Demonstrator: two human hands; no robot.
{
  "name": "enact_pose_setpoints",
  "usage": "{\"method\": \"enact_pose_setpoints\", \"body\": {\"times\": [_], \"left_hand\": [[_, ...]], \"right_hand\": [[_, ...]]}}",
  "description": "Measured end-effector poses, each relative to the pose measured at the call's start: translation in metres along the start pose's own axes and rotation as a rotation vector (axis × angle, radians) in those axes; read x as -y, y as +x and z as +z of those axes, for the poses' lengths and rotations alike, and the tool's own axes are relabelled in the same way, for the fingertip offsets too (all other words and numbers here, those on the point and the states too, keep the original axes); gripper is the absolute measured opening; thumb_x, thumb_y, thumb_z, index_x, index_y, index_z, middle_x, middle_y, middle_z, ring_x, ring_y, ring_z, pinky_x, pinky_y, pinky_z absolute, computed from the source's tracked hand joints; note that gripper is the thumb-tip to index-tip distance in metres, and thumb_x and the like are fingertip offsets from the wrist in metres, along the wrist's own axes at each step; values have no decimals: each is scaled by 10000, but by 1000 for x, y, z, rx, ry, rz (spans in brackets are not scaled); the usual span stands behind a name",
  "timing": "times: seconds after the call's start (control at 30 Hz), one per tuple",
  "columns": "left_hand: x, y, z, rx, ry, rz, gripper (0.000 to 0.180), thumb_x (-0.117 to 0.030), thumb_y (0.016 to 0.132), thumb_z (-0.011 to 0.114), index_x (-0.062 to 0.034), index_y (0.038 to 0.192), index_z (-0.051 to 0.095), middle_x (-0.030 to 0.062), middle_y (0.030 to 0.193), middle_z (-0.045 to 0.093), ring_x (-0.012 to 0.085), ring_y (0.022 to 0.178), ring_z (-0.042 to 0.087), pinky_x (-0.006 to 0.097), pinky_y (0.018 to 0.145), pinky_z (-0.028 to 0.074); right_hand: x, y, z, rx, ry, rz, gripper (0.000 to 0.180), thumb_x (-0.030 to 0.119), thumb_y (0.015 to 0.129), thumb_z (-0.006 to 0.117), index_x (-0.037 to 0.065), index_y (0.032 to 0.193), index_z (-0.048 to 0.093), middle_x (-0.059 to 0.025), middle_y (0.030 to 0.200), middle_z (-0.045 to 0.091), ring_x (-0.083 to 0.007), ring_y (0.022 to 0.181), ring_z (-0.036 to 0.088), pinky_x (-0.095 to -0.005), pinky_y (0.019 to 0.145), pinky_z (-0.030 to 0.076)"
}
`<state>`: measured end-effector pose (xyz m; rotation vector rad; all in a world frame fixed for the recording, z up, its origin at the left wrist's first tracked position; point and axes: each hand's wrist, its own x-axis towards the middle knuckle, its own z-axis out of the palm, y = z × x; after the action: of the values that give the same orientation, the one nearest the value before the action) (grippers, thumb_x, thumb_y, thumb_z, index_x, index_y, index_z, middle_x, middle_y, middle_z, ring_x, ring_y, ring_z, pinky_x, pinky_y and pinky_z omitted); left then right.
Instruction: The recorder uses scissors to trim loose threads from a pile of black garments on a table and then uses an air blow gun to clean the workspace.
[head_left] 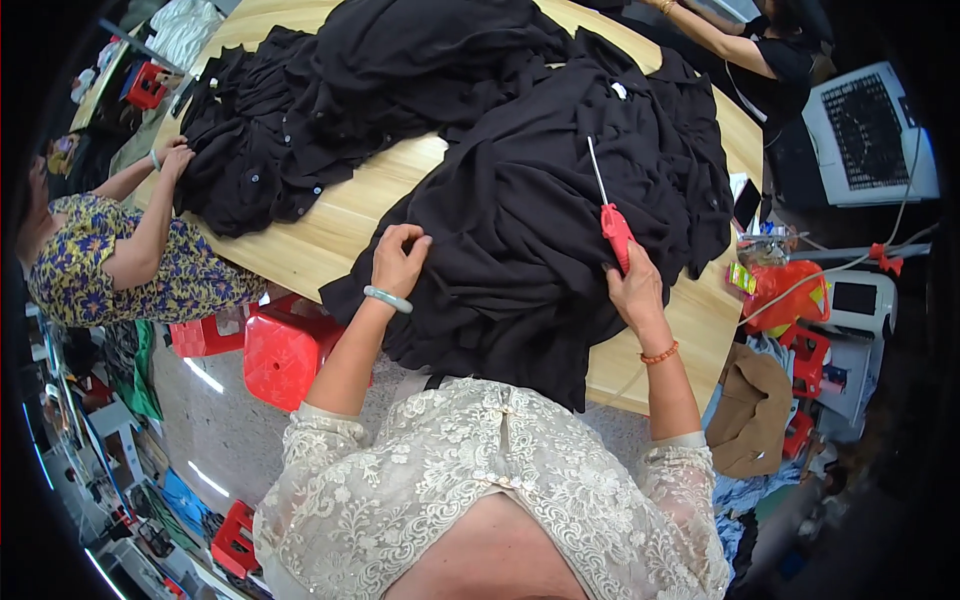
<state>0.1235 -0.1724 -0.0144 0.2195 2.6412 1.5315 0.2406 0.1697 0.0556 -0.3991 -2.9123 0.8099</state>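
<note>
The right hand (632,290) is closed around the red handle of a thread snipper (611,215); its thin metal blade points up and away from the person, over the dark cloth. The left hand (398,260) rests with fingers curled down onto the edge of the black garment (520,230), pinching a fold of it — a pale green bangle sits on that wrist, an orange bead bracelet on the other. The garment lies heaped on the near side of the round wooden bench (340,215), its lower edge hanging over the rim toward the person's lace blouse; a second pile of black clothes (300,120) with small buttons lies farther back on the left, touching the first near the middle. At that far pile a co-worker's hand (177,158) — from a person in a patterned yellow and blue top — touches the cloth; another person's arm reaches in at the upper right. A red plastic stool (285,350) stands beside the bench below the left forearm.
</note>
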Motion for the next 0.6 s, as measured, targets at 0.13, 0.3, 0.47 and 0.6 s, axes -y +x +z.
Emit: {"method": "enact_pose_setpoints", "body": {"times": [0.13,0.3,0.47,0.6], "left_hand": [[-18,-9,-25,215,-360,-141,111,-123,894,643,-19,874,609,36,787,605,132,755,581,269,679,467],[-79,-25,-59,378,-1158,-217,74,-137,967,550,-68,989,531,42,910,628,125,828,597,284,759,485],[-53,35,-21,196,-1446,-200,135,-197,991,517,-91,1069,549,52,1063,635,173,970,598,370,858,512],[-18,51,-2,169,-1413,-636,281,-295,970,562,-53,1109,531,163,1198,563,271,1133,535,452,959,484]], "right_hand": [[-19,2,-32,39,-18,-77,428,43,752,694,11,1150,540,-241,1078,601,-433,1013,581,-436,881,476],[-4,74,-124,-157,-202,-163,414,38,797,639,2,1197,541,-239,1038,613,-433,973,599,-451,840,487],[57,184,-124,-664,-442,-462,212,103,836,619,30,1033,582,-188,1007,640,-388,881,631,-436,728,526],[74,167,-78,-369,-406,-300,255,315,871,646,67,919,607,-178,884,635,-390,800,637,-490,691,507]]}}
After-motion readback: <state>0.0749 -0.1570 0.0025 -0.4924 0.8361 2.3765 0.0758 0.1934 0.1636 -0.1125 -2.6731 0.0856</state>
